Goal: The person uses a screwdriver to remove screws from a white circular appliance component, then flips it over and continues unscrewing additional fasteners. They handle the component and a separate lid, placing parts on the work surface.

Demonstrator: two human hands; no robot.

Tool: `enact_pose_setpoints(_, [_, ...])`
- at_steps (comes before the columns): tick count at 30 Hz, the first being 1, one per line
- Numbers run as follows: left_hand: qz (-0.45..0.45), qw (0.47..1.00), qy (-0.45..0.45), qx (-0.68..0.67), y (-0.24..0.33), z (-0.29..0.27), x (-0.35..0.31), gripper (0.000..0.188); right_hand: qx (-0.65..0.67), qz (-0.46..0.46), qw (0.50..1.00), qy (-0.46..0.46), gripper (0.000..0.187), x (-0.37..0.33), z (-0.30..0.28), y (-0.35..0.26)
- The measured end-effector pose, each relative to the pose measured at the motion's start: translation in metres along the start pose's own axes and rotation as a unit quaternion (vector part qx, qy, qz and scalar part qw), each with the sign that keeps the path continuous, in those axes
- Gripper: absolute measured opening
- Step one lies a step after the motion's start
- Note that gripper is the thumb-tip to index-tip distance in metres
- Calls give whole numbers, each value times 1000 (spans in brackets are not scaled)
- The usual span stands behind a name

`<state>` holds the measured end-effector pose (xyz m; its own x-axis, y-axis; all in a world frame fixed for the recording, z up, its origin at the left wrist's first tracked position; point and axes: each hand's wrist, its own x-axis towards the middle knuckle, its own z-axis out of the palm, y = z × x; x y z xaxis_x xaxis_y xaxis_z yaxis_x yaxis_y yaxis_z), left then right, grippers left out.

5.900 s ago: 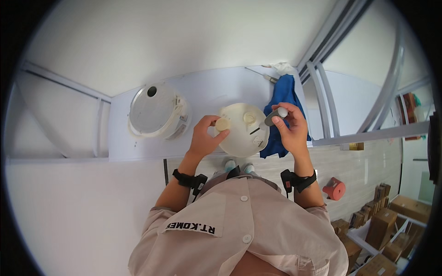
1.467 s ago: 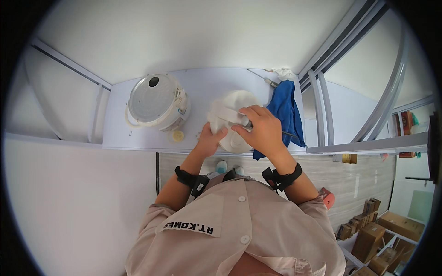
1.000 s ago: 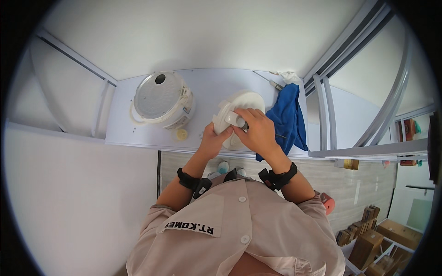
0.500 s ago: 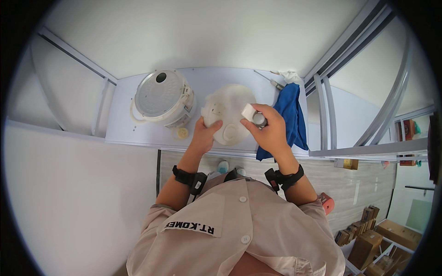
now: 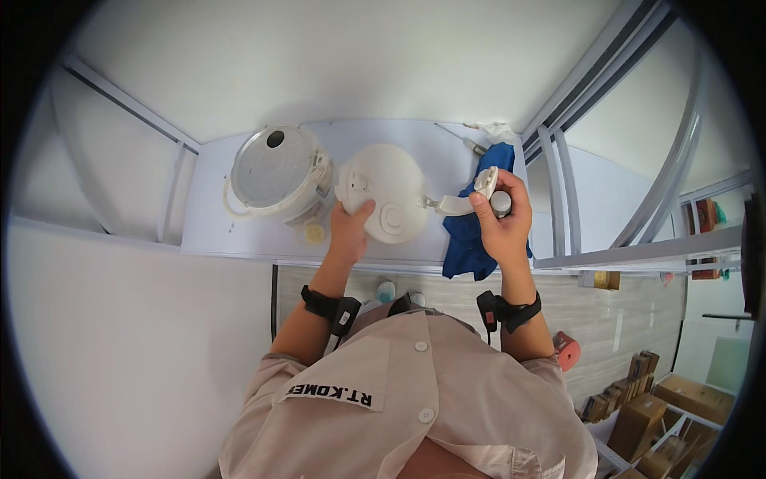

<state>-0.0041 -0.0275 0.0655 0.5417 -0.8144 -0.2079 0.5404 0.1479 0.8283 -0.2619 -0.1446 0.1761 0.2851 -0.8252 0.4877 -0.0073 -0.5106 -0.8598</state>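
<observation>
White cover [image 5: 387,172] is over mid-counter [image 5: 443,169], near the front edge, its left rim pinched by the left hand [image 5: 349,230]. The right hand [image 5: 504,225], clasping a curved white part [image 5: 457,206] and a grey-capped tool [image 5: 501,203], has drawn rightward off the cover, suggesting that part is loosening.

Fairly bright, soft, cool light; source hard to tell, perhaps overhead. Faint grey shadow on wall [image 5: 383,72], upper centre-left, above pot [image 5: 275,172]. Pale disc [image 5: 383,180] at centre low in contrast, fine detail washed out. Whitish glare streaks on floor [image 5: 600,307], lower right. Black vignette in corners; rails [image 5: 638,257] bowed toward right rim. Boxes [image 5: 638,423], lower right, slightly soft.
</observation>
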Motion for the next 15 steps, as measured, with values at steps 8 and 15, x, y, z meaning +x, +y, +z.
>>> enact_pose_setpoints(8, [-16,999,34,-4,-28,9,6,50,56,23,998,5,44,-16,-8,4])
enact_pose_setpoints(15, [32,996,75,45,-53,15,17,52,62,11,998,-12,44,-25,-11,14])
